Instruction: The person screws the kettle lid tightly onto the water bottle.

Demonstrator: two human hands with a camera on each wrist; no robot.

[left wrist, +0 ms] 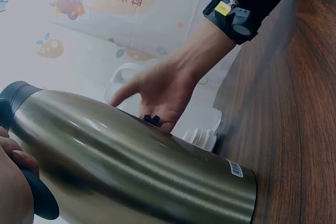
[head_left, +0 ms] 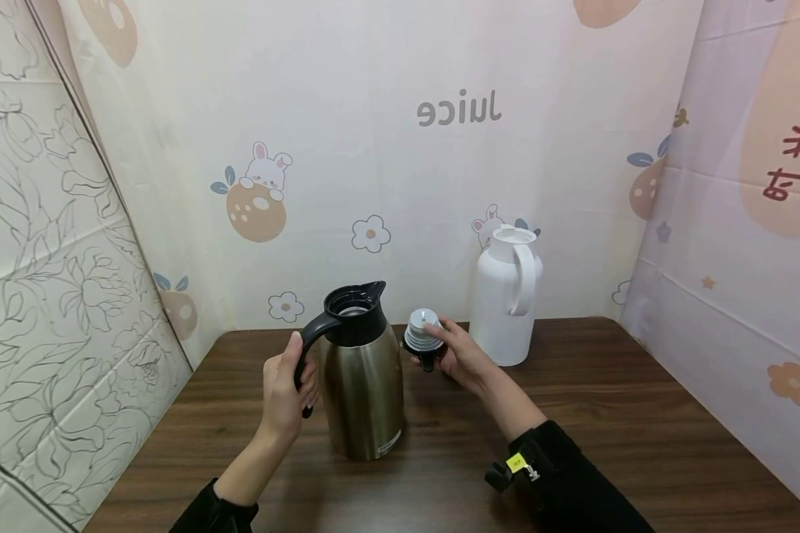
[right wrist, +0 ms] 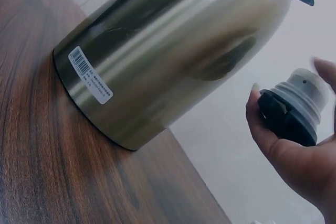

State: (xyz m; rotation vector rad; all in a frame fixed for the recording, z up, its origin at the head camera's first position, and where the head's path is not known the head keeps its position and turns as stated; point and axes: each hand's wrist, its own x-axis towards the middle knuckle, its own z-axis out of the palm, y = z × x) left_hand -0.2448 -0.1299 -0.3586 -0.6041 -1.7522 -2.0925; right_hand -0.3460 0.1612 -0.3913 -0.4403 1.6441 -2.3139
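A brushed gold-brown thermos jug (head_left: pixel 363 392) stands upright on the wooden table with its black-rimmed mouth uncovered. My left hand (head_left: pixel 287 385) grips its black handle (head_left: pixel 316 329). Just right of the jug, my right hand (head_left: pixel 463 359) holds a stopper (head_left: pixel 423 329) with its pale ridged part upward and its black top underneath. In the right wrist view the fingers curl under the black part of the stopper (right wrist: pixel 294 108), above table level. The left wrist view shows only part of my left hand (left wrist: pixel 16 182), and the jug partly covers the right hand there.
A white jug (head_left: pixel 507 296) with a white handle stands at the back right of the brown table (head_left: pixel 607 414), by the printed curtain (head_left: pixel 373 170). Past the gold jug, the left wrist view shows a white ridged piece (left wrist: pixel 202 137) low near the table.
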